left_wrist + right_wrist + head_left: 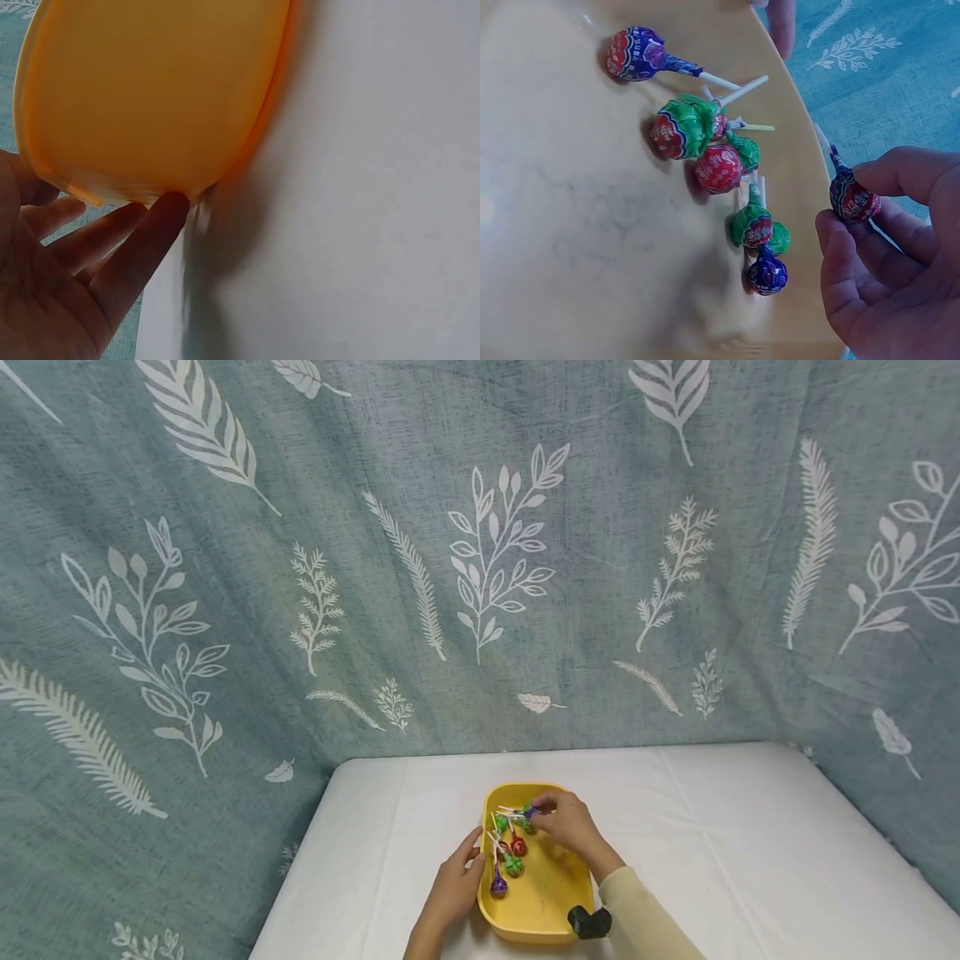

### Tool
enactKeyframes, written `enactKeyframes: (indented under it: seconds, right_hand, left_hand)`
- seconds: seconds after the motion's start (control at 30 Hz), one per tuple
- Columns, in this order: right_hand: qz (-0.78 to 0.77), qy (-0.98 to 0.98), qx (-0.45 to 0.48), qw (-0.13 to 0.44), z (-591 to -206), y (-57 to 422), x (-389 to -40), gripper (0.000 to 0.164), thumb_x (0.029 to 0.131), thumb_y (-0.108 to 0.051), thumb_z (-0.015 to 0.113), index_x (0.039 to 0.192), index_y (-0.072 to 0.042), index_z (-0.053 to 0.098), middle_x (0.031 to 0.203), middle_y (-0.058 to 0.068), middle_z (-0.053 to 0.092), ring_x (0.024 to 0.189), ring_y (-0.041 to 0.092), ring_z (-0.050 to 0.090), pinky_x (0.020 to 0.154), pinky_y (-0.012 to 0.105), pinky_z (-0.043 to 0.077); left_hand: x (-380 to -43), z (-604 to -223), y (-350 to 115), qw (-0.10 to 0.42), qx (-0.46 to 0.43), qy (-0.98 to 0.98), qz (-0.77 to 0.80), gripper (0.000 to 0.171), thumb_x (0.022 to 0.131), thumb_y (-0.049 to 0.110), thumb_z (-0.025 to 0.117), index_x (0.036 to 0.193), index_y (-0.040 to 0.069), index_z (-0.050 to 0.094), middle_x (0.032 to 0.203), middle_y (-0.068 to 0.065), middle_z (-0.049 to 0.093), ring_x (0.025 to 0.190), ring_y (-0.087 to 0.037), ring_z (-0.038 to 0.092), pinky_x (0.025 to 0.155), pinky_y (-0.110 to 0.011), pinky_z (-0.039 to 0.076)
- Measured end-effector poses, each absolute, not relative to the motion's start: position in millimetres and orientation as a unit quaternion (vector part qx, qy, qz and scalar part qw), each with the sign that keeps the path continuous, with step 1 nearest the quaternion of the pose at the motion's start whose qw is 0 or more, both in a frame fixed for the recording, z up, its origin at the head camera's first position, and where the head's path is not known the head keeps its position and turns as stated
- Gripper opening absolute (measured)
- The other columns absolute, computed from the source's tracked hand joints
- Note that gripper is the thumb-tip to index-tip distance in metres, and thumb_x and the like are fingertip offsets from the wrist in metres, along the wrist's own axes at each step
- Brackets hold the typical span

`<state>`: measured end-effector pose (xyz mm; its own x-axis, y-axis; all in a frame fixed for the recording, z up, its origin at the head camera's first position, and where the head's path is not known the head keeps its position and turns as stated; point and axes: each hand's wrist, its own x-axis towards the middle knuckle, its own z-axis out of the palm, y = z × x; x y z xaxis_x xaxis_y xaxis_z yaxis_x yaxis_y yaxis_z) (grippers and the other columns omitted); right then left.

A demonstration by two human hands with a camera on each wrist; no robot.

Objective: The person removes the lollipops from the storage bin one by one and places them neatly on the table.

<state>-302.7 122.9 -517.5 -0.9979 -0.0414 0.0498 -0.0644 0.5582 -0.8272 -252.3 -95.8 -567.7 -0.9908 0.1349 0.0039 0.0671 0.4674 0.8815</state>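
Observation:
My right hand (900, 247) pinches a lollipop (855, 199) in a dark purple and red wrapper between thumb and fingers, its white stick pointing up and away. In the head view this right hand (570, 822) is over the far right part of a yellow tray (551, 893). Several wrapped lollipops lie along the tray's left half, among them a purple one (498, 886), a green one (513, 865) and a red one (518, 845). My left hand (455, 885) touches the tray's left side, fingertips (174, 204) fairly straight against its outer wall.
The tray stands on a white-covered table (375, 860). Behind and to the left hangs a grey-green cloth (420, 568) with white leaf prints. A black device (589, 922) sits at my right wrist, by the tray's near right corner.

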Motion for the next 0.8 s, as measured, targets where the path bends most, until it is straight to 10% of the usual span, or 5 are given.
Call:
enactKeyframes:
  seconds: [0.8]
  right_hand:
    - [0.547,-0.837,0.003,0.036,-504,140,-294,0.028,0.089,-0.008,0.071,0.116,0.000,0.072,0.107,0.009,0.072,0.101,0.029,0.069,0.085,0.044,0.057]
  left_hand:
    - [-252,-570,-96,0.034,0.058,0.852,0.519,0.049,0.106,0.025,0.052,0.154,0.013,0.046,0.131,-0.023,0.062,0.104,-0.033,0.069,0.089,-0.050,0.057]
